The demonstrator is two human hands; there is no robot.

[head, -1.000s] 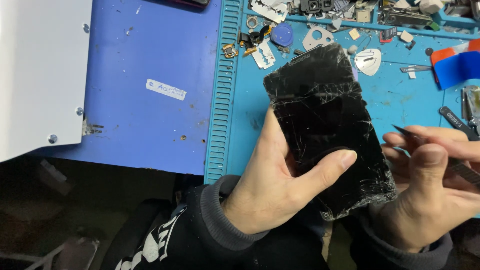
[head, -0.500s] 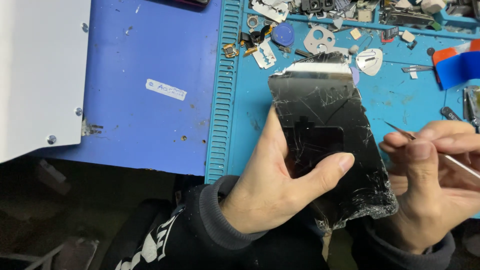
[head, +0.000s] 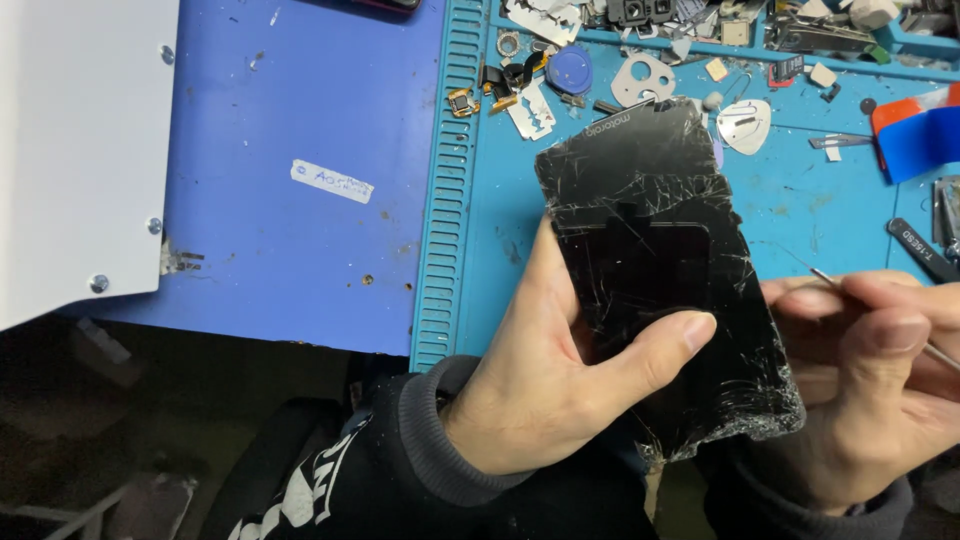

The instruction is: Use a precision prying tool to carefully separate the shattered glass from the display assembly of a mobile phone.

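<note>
One cracked phone screen [head: 660, 270], one thin metal tool [head: 850, 290], two hands [head: 560, 390], one razor blade [head: 530, 108]

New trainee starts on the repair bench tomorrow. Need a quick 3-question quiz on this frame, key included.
1. True or false: the black phone screen is cracked.
2. Which hand grips the screen? A) left hand B) right hand C) both
3. Fill in: the right hand pinches a thin metal ____.

Key: 1 true, cracks run across the glass and its lower edge is shattered. 2 A, thumb across the face. 3 tool, likely tweezers; its tip lies near the screen's right edge.
</note>
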